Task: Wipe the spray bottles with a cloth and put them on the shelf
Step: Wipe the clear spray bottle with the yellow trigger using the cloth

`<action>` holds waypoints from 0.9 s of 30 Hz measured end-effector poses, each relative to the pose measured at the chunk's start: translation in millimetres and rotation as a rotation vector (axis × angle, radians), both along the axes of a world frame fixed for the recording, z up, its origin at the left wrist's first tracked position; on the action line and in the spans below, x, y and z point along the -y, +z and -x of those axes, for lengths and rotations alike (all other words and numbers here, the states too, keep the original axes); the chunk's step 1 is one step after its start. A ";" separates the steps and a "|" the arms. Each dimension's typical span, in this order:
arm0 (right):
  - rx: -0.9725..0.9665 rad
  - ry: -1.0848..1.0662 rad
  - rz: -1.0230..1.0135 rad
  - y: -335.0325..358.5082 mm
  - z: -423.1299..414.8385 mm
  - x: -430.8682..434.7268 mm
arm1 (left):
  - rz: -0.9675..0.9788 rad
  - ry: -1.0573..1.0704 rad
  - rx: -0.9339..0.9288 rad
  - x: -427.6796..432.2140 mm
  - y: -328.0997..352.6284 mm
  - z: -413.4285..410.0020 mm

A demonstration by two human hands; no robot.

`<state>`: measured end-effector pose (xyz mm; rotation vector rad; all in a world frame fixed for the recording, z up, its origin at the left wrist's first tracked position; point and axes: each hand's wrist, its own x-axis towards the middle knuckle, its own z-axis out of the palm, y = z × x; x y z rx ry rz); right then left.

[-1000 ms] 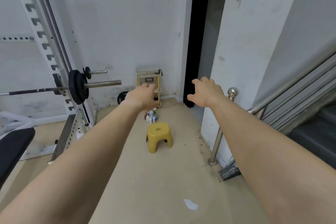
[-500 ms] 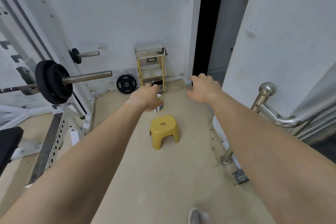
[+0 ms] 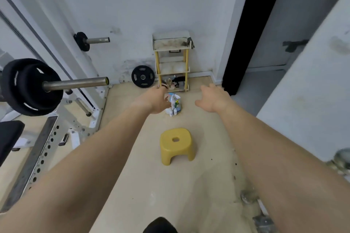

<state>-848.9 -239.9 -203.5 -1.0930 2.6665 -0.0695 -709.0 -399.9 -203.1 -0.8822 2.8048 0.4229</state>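
Both arms reach forward. The left hand [image 3: 154, 100] shows only its back, with the fingers foreshortened, so how far they curl cannot be told. Just right of it the spray bottles [image 3: 175, 105] cluster on the floor, partly covered by its edge, their number unclear; the shelf [image 3: 171, 62] stands beyond them. The right hand [image 3: 213, 98] is further right, its fingers loosely spread and holding nothing.
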 end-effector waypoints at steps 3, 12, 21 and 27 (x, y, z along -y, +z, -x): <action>-0.007 0.053 -0.032 -16.0 52.6 53.4 | -0.018 0.040 0.026 44.8 -17.8 43.8; 0.066 0.081 -0.062 -39.4 205.2 221.1 | -0.136 0.110 0.082 210.8 -66.0 180.8; 0.126 0.057 -0.028 -52.8 376.4 363.3 | -0.170 0.066 0.094 352.6 -78.0 348.1; 0.153 0.077 -0.049 -109.1 524.8 450.8 | -0.194 0.078 0.124 435.1 -122.5 495.6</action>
